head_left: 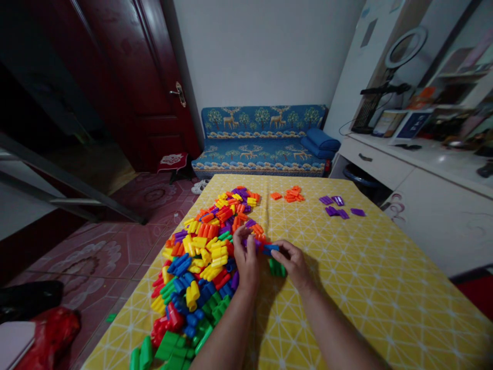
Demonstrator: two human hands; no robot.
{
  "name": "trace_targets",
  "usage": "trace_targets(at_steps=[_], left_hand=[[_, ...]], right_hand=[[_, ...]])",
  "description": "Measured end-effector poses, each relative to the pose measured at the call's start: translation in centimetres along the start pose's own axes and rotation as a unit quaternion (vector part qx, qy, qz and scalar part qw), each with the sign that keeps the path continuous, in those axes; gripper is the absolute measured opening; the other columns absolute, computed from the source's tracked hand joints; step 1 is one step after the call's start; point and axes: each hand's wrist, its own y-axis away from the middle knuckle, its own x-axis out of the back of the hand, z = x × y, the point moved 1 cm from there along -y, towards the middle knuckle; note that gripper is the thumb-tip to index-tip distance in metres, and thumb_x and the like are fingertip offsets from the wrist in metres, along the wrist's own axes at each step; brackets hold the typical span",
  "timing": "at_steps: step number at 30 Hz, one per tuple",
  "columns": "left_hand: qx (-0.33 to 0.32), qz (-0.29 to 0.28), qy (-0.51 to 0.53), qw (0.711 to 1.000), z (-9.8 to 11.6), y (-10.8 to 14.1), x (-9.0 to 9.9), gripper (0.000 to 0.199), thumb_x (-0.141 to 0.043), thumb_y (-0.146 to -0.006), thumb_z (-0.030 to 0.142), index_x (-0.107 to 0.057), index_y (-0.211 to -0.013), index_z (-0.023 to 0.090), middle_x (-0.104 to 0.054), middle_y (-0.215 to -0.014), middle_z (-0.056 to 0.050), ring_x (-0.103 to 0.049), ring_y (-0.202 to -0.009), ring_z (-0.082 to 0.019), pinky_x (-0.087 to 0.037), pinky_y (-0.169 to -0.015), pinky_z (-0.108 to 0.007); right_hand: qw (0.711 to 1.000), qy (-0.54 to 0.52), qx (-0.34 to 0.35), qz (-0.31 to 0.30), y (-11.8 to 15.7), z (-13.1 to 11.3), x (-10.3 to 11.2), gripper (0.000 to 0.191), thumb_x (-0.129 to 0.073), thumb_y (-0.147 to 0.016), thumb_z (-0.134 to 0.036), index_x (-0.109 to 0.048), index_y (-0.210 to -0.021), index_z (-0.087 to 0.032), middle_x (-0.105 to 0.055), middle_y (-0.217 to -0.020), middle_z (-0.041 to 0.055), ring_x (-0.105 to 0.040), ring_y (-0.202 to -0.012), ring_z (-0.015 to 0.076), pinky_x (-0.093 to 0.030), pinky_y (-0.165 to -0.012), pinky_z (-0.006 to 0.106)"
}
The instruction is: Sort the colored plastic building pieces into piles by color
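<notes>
My right hand (293,263) pinches a blue plastic building block (270,248) between thumb and fingers, at the right edge of a large heap of colourful blocks (208,244). Just left of it, my left hand (247,259) rests against the heap, its fingers bent and apart from the thumb. Purple and red-orange blocks lie right by its fingertips; whether it touches them is partly hidden. Below the blue block, a green block (277,267) lies on the yellow tablecloth (331,298).
A small group of orange blocks (294,193) and several purple blocks (338,206) lie apart toward the table's far side. Beyond the table stands a blue patterned sofa (262,149). A white cabinet (435,190) flanks the right; a green piece (111,318) is on the floor at left.
</notes>
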Motion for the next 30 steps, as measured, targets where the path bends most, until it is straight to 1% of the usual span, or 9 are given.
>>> trace_targets(at_steps=[4,8,12,16,18,20,24,27,30], left_hand=[[0.073,-0.031,0.185,0.979,-0.9,-0.2,-0.4,0.038,-0.038,-0.095,0.042,-0.053,-0.124,0.022,-0.057,-0.131,-0.013,-0.056,-0.123,-0.022,-0.048,-0.099,-0.036],[0.1,-0.036,0.226,0.968,-1.1,-0.4,-0.9,0.046,-0.058,-0.083,0.032,-0.054,-0.128,0.024,-0.056,-0.136,-0.013,-0.055,-0.125,-0.024,-0.047,-0.102,-0.037],[0.127,-0.039,0.226,0.965,-1.0,-0.1,-1.3,0.058,-0.071,-0.076,0.039,-0.055,-0.13,0.023,-0.062,-0.127,-0.014,-0.065,-0.11,-0.024,-0.052,-0.093,-0.036],[0.156,-0.03,0.164,0.974,-1.4,0.0,-1.3,0.061,-0.073,-0.075,0.045,-0.059,-0.128,0.018,-0.072,-0.1,-0.01,-0.069,-0.076,-0.018,-0.055,-0.071,-0.031],[0.143,-0.044,0.099,0.984,-1.6,0.0,-1.1,0.057,-0.071,-0.076,0.043,-0.062,-0.125,0.015,-0.073,-0.091,-0.009,-0.067,-0.072,-0.017,-0.054,-0.07,-0.031],[0.102,-0.084,0.026,0.991,-1.5,0.1,-0.9,0.049,-0.072,-0.076,0.035,-0.066,-0.121,0.015,-0.073,-0.09,-0.009,-0.067,-0.079,-0.019,-0.053,-0.075,-0.032],[-0.01,-0.196,-0.098,0.976,-0.7,0.5,-0.8,0.037,-0.068,-0.076,0.018,-0.072,-0.112,0.021,-0.07,-0.089,-0.006,-0.064,-0.082,-0.019,-0.051,-0.078,-0.032],[-0.051,-0.201,-0.15,0.967,-0.4,0.8,-0.9,0.046,-0.065,-0.075,0.012,-0.068,-0.119,0.023,-0.067,-0.091,-0.006,-0.062,-0.083,-0.019,-0.051,-0.079,-0.033],[-0.074,-0.2,-0.159,0.964,-0.5,1.0,-0.9,0.049,-0.065,-0.075,0.013,-0.065,-0.122,0.023,-0.067,-0.103,-0.008,-0.062,-0.094,-0.021,-0.05,-0.087,-0.036]], right_hand=[[1.0,0.011,0.019,0.005,0.0,0.1,-0.1,0.02,-0.072,-0.075,-0.039,-0.068,-0.085,-0.022,-0.065,-0.076,-0.0006,-0.061,-0.068,0.0165,-0.049,-0.063,0.027],[0.998,0.008,0.017,0.053,-0.4,0.8,0.0,0.027,-0.074,-0.074,-0.04,-0.068,-0.093,-0.021,-0.07,-0.083,0.0025,-0.064,-0.074,0.0188,-0.051,-0.068,0.029],[0.993,0.034,0.037,0.111,-0.9,1.5,0.1,0.036,-0.071,-0.077,-0.038,-0.068,-0.11,-0.024,-0.071,-0.105,0.0064,-0.066,-0.092,0.0226,-0.053,-0.084,0.037],[0.983,0.087,0.117,0.115,-1.0,0.7,0.1,0.027,-0.07,-0.079,-0.035,-0.073,-0.105,-0.027,-0.066,-0.12,0.0068,-0.058,-0.115,0.0254,-0.044,-0.104,0.043],[0.979,0.101,0.142,0.106,-0.7,0.1,-0.1,0.027,-0.069,-0.08,-0.035,-0.073,-0.106,-0.028,-0.065,-0.121,0.0066,-0.055,-0.119,0.0256,-0.04,-0.108,0.043],[0.985,0.083,0.127,0.087,-0.4,0.0,-0.2,0.037,-0.069,-0.081,-0.035,-0.068,-0.118,-0.029,-0.065,-0.122,0.006,-0.059,-0.114,0.0247,-0.045,-0.102,0.042],[0.993,0.041,0.074,0.077,0.0,0.6,-0.6,0.044,-0.07,-0.08,-0.036,-0.063,-0.123,-0.029,-0.065,-0.123,0.0061,-0.064,-0.106,0.0238,-0.052,-0.092,0.039],[0.991,0.034,0.056,0.119,-0.2,0.8,-0.5,0.037,-0.071,-0.078,-0.038,-0.067,-0.112,-0.024,-0.07,-0.11,0.0075,-0.066,-0.097,0.0234,-0.053,-0.088,0.038],[0.975,0.003,0.049,0.215,-0.8,0.8,1.0,0.039,-0.072,-0.076,-0.042,-0.064,-0.107,-0.02,-0.071,-0.1,0.0079,-0.067,-0.088,0.021,-0.054,-0.08,0.035]])
